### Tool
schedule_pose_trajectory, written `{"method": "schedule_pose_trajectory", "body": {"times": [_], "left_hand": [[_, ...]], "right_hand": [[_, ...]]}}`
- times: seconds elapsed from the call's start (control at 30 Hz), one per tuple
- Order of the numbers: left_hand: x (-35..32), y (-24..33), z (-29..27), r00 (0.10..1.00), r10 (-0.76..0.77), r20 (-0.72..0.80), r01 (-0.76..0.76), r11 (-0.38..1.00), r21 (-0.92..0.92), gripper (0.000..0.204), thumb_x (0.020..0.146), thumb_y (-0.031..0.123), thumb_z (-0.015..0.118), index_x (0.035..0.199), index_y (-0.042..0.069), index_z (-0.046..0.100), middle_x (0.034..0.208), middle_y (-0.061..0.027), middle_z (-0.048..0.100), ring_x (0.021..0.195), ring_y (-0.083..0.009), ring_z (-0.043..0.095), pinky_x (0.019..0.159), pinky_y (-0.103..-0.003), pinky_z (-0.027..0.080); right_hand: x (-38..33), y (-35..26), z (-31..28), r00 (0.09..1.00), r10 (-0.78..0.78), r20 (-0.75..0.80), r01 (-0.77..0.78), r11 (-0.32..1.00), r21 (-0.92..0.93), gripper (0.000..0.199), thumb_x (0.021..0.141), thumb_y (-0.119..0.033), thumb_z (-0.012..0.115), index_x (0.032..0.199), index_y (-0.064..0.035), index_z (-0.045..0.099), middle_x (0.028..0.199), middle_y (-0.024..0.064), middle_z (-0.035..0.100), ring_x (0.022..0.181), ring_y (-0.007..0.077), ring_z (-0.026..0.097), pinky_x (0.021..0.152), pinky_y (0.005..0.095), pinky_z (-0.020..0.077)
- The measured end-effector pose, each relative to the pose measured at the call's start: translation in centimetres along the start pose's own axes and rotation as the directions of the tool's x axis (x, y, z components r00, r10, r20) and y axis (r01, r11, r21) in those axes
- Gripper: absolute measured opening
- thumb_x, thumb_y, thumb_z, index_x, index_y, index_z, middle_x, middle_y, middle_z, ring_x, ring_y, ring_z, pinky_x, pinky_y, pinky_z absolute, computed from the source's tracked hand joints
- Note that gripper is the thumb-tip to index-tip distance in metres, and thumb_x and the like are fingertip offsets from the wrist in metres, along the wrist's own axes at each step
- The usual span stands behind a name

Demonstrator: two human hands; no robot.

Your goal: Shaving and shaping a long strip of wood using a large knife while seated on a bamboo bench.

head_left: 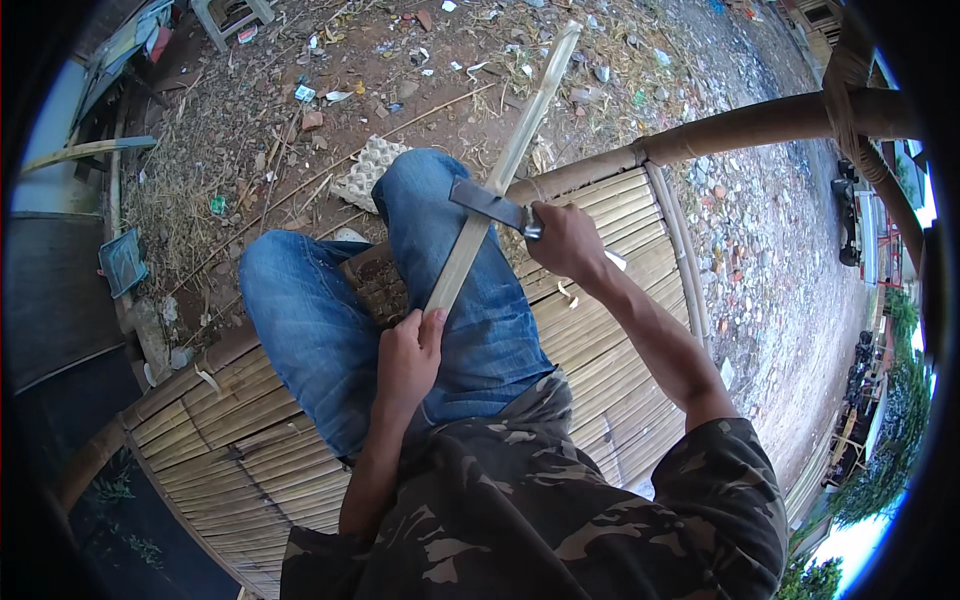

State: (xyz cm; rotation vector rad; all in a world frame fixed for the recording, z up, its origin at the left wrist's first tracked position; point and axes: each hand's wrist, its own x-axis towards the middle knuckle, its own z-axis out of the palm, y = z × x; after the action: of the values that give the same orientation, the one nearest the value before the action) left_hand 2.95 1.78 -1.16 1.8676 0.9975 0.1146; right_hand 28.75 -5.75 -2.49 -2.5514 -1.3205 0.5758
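Note:
A long, flat, pale strip of split bamboo (535, 113) slants across my raised knee, its far end pointing up and to the right. My left hand (411, 357) grips the near end, thumb along the top. A broad dark knife blade (487, 203) lies across the strip's middle, over my thigh. Its handle is wrapped in the fist of my right hand (568, 240), which hides most of it. Whether the edge bites into the bamboo cannot be made out. My legs are in blue jeans (310, 315).
I sit on a bamboo-slat platform (270, 470) edged by a thick bamboo pole (740, 132). Small pale shavings (568, 292) lie on it to the right. Beyond my knees, a grey egg tray (368, 172) rests on littered ground. A stool (232, 18) stands far left.

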Motion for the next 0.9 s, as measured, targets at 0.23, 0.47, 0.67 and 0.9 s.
{"method": "schedule_pose_trajectory", "body": {"times": [0.23, 0.47, 0.67, 0.9], "left_hand": [[-0.5, -1.1, 0.7, 0.999, -0.01, 0.035, 0.013, 0.995, -0.097, 0.041, 0.099, 0.032, 0.056, 0.079, -0.003, 0.058, 0.06, -0.0221, 0.057, 0.053, -0.0385, 0.059, 0.048, -0.041, 0.042], [-3.3, -1.3, -1.2, 0.958, -0.191, 0.214, 0.239, 0.943, -0.232, 0.045, 0.101, 0.035, 0.052, 0.077, -0.003, 0.058, 0.052, -0.0056, 0.052, 0.043, -0.0128, 0.054, 0.042, -0.029, 0.042], [-3.4, -2.6, -1.8, 0.967, -0.18, 0.179, 0.218, 0.952, -0.215, 0.045, 0.1, 0.035, 0.053, 0.077, -0.003, 0.058, 0.052, -0.0076, 0.053, 0.044, -0.0141, 0.057, 0.043, -0.031, 0.043], [-3.6, -2.0, -1.6, 0.962, -0.205, 0.179, 0.244, 0.943, -0.229, 0.045, 0.1, 0.034, 0.052, 0.076, -0.003, 0.059, 0.051, -0.0091, 0.054, 0.045, -0.0166, 0.058, 0.045, -0.032, 0.043]], "right_hand": [[1.7, 2.5, -0.9, 0.989, 0.094, 0.111, -0.085, 0.993, -0.085, 0.02, 0.078, -0.016, 0.063, 0.096, -0.0079, 0.066, 0.077, 0.0164, 0.069, 0.073, 0.035, 0.068, 0.068, 0.0466, 0.0548], [0.3, 2.8, -0.8, 0.977, 0.095, 0.189, -0.08, 0.993, -0.088, 0.026, 0.073, -0.015, 0.067, 0.098, -0.0116, 0.067, 0.079, 0.0148, 0.069, 0.072, 0.0314, 0.07, 0.068, 0.0431, 0.0564], [-3.1, -1.1, 0.3, 0.961, -0.253, 0.108, 0.247, 0.967, 0.061, 0.012, 0.073, -0.014, 0.066, 0.082, -0.0091, 0.061, 0.062, 0.0149, 0.062, 0.062, 0.0374, 0.064, 0.059, 0.048, 0.0518], [-1.0, -1.1, -0.8, 0.99, -0.09, 0.106, 0.091, 0.996, -0.005, 0.025, 0.071, -0.018, 0.068, 0.094, -0.0095, 0.065, 0.071, 0.0164, 0.067, 0.071, 0.0358, 0.068, 0.068, 0.0477, 0.0542]]}}
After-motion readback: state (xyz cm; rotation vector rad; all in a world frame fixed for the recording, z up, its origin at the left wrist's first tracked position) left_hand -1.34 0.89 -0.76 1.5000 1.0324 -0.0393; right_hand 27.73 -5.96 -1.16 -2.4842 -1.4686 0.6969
